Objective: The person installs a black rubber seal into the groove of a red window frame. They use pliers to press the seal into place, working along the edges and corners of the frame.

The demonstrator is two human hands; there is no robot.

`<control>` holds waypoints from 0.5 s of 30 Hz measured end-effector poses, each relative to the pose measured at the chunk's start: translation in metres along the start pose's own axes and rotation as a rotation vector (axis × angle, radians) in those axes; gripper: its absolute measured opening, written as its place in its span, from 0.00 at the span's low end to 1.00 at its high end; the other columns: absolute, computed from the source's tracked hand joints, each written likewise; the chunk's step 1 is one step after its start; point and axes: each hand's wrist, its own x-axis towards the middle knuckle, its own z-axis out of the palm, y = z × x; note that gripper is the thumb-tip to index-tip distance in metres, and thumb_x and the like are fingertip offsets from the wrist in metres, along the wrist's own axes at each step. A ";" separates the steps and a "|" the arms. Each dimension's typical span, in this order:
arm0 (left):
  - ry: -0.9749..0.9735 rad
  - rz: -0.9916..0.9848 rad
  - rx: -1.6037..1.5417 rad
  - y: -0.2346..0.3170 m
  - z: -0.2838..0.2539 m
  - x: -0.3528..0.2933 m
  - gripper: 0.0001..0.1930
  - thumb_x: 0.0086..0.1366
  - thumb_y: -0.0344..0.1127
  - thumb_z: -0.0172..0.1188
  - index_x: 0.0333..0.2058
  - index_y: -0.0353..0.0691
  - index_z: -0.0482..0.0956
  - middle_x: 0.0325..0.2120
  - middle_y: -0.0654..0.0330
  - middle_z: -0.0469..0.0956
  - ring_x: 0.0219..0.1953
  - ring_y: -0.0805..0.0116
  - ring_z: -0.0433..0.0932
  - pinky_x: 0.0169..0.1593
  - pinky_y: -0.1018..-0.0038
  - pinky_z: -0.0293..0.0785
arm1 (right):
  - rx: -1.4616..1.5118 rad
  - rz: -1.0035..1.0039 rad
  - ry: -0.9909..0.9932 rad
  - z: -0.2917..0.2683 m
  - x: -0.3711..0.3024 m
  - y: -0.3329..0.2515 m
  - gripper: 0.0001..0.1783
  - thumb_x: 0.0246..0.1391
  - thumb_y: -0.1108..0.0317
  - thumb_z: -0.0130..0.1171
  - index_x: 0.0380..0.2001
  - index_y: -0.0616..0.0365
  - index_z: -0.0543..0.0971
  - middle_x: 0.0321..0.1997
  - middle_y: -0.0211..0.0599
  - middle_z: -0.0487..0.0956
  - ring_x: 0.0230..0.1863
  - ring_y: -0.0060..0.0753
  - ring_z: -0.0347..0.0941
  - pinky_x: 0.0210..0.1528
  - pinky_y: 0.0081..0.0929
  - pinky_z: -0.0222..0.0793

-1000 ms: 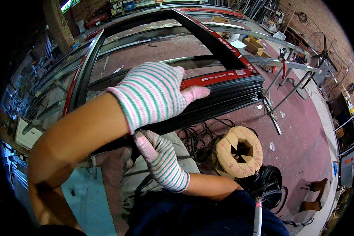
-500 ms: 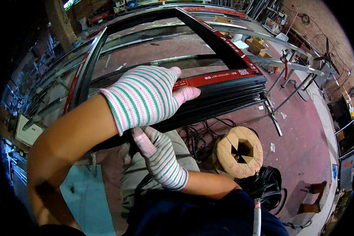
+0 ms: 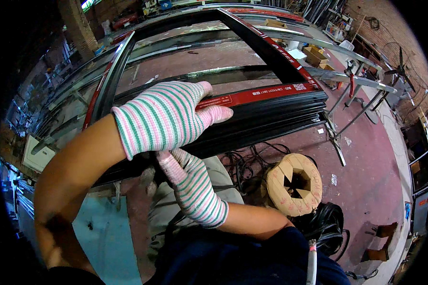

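A black window-like frame point(image 3: 271, 105) with red label strips lies flat before me. Its near side is several dark profiles deep. My left hand point(image 3: 159, 116), in a pink, green and white striped knit glove, is closed over the near rail. The thumb lies along the front edge and the index finger reaches across the red strip point(image 3: 261, 93). Under the left wrist is my right hand point(image 3: 195, 190), gloved alike, held up against the frame's near side. Its fingers are curled, and their tips and whatever they hold are hidden behind the left hand and the frame.
Metal rails point(image 3: 361, 84) on legs support the frame, with red-handled pliers point(image 3: 351, 81) hanging at the right. A cardboard-wrapped ring point(image 3: 295, 202), black cables point(image 3: 245, 166) and a black coil point(image 3: 329, 223) lie on the floor. Behind stand a fan point(image 3: 400, 69) and open cartons point(image 3: 314, 56).
My left hand has slid slightly left along the near rail. My right hand stays below it, nearly unmoved. The whole view has shifted a little.
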 end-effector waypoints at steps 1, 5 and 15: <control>0.008 -0.013 -0.006 0.002 -0.001 -0.001 0.28 0.67 0.58 0.55 0.48 0.36 0.77 0.36 0.41 0.81 0.42 0.43 0.80 0.49 0.58 0.75 | -0.037 0.034 -0.020 0.000 0.000 -0.002 0.18 0.67 0.54 0.54 0.41 0.59 0.81 0.28 0.21 0.76 0.27 0.11 0.63 0.30 0.16 0.60; 0.044 -0.035 -0.015 0.001 0.001 -0.002 0.28 0.66 0.58 0.56 0.47 0.35 0.78 0.36 0.40 0.81 0.42 0.43 0.80 0.48 0.58 0.74 | -0.085 0.054 -0.059 0.002 0.004 0.002 0.16 0.68 0.58 0.54 0.44 0.60 0.80 0.30 0.23 0.77 0.31 0.12 0.66 0.34 0.17 0.64; 0.029 -0.048 -0.216 0.001 0.004 0.002 0.29 0.65 0.58 0.59 0.45 0.32 0.78 0.36 0.39 0.81 0.42 0.47 0.82 0.48 0.61 0.75 | -0.385 0.088 0.016 -0.063 -0.064 0.025 0.19 0.68 0.64 0.53 0.58 0.62 0.74 0.42 0.29 0.79 0.42 0.19 0.72 0.47 0.18 0.69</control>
